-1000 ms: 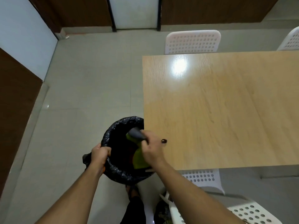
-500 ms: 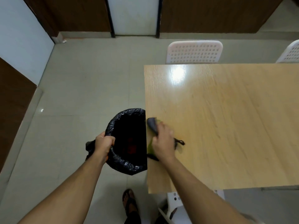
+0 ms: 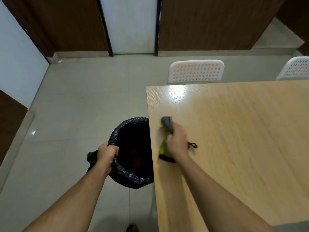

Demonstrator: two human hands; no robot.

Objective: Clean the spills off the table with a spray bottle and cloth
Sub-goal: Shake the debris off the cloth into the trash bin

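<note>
right hand (image 3: 177, 142): my fingers grip green-grey cloth (image 3: 164, 141) on light wooden table (image 3: 234, 139)
left hand (image 3: 107, 152): fingers clamp black bag-lined bin (image 3: 133, 171) rim

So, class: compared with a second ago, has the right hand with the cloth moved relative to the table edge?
Yes. The right hand with the cloth has moved from over the bin onto the table, right of its left edge.

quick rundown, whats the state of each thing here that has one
cloth: bunched, gripped, on the table near its left edge
table: no spill visible
bin bag: mouth open, beside the table's left edge
left hand: grips the bag rim
right hand: grips the cloth
white chairs: at the table's far side
</note>
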